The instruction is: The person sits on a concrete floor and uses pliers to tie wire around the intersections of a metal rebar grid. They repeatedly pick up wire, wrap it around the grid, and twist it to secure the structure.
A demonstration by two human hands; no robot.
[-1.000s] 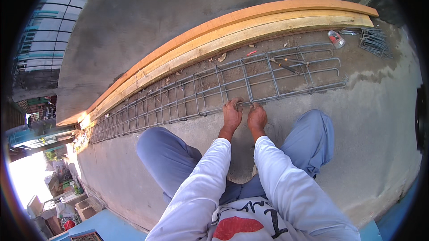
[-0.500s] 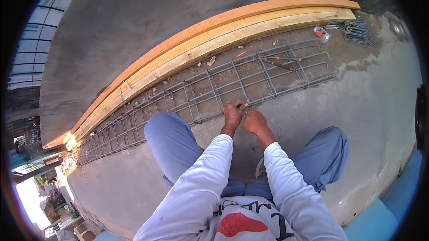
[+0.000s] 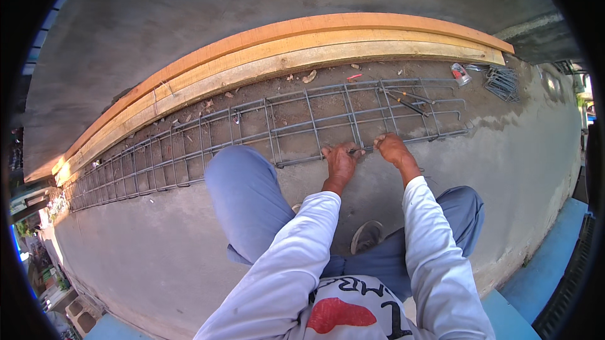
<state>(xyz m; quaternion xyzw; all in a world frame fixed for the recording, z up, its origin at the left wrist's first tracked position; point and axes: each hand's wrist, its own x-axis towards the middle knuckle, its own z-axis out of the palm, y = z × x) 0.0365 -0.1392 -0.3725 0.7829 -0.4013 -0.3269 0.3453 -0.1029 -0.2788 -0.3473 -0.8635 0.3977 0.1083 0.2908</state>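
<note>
A long rebar cage (image 3: 313, 122) of grey bars and square stirrups lies across the ground in front of my knees. My left hand (image 3: 341, 160) is closed at its near lower bar, by a stirrup. A small dark piece pokes from those fingers, too small to name. A short way to the right, my right hand (image 3: 394, 149) is pinched at the same bar. Whatever it grips is hidden by the fingers. Beyond the right hand, pliers (image 3: 411, 107) with dark and orange handles rest on the cage, their legs apart.
Long wooden planks (image 3: 283, 59) lie side by side beyond the cage, along a grey wall (image 3: 252, 0). At far right are a red-and-clear container (image 3: 460, 74) and a heap of bent metal stirrups (image 3: 502, 83). Smooth concrete (image 3: 170, 245) spreads on the near side.
The view has turned a little. My right hand, close against the left before, has moved right along the bar, opening a gap between them. The left hand stays at the bar.
</note>
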